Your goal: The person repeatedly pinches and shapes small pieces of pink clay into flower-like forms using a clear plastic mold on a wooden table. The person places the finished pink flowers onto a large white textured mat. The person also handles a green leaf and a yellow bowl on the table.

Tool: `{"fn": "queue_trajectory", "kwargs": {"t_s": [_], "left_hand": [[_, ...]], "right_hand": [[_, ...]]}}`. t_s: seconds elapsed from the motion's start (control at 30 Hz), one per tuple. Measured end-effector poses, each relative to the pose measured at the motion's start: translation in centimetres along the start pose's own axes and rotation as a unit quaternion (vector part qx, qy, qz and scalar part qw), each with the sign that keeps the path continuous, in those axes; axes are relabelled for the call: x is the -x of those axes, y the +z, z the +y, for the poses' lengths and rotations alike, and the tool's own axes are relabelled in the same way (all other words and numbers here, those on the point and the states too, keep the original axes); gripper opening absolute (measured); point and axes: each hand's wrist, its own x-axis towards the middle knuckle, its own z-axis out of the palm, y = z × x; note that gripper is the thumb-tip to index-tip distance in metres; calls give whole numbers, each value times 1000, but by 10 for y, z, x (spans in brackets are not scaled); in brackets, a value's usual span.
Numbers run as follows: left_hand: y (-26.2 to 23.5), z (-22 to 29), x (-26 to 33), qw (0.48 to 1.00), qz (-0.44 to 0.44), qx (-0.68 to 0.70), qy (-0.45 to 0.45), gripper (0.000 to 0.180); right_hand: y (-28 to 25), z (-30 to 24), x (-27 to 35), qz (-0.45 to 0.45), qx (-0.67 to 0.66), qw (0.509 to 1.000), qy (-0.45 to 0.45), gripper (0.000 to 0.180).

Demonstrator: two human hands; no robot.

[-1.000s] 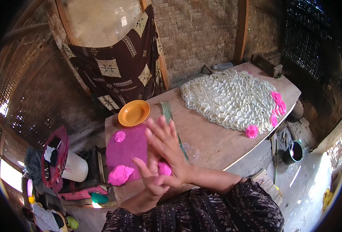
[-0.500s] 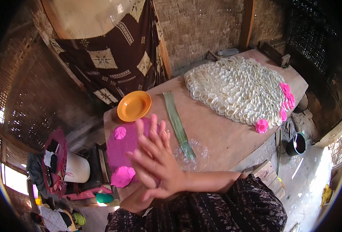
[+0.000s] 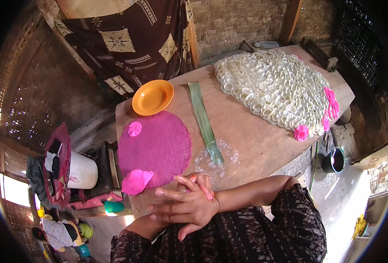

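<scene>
My right hand [image 3: 189, 204] lies across my left hand [image 3: 205, 184], just off the table's near edge. Its fingers are stretched and spread, pointing left. From beneath, my left hand curls its fingers around the right hand's far edge; its palm is hidden. Whatever may lie between the palms cannot be made out. Just beyond is a round purple cloth [image 3: 161, 147] with a frayed edge. On the cloth sit a small pink ridged disc [image 3: 134, 129] and a flattened pink dough-like lump [image 3: 137, 182].
An orange bowl [image 3: 148, 108] stands behind the cloth. A green leaf strip [image 3: 202, 118] reaches onto a clear plastic sheet [image 3: 229, 160]. Many pale ridged discs [image 3: 273, 92], with several pink ones [image 3: 301, 133], cover the table's [image 3: 264, 151] right side. A white bucket [image 3: 83, 171] stands left.
Both hands have come down toward my body. The right fingers have swung from pointing away to pointing left, and the left fingers now curl over the right hand's edge. The purple cloth is more exposed.
</scene>
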Motion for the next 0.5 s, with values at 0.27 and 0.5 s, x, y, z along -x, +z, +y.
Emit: {"fn": "queue_trajectory", "kwargs": {"t_s": [0.27, 0.5], "left_hand": [[-32, -56, 0, 988, 10, 107, -115, 83], [-79, -127, -16, 923, -17, 355, -149, 86]], "right_hand": [[12, 3, 21, 64, -48, 988, 135, 90], [35, 45, 49, 111, -162, 926, 323, 52]]}}
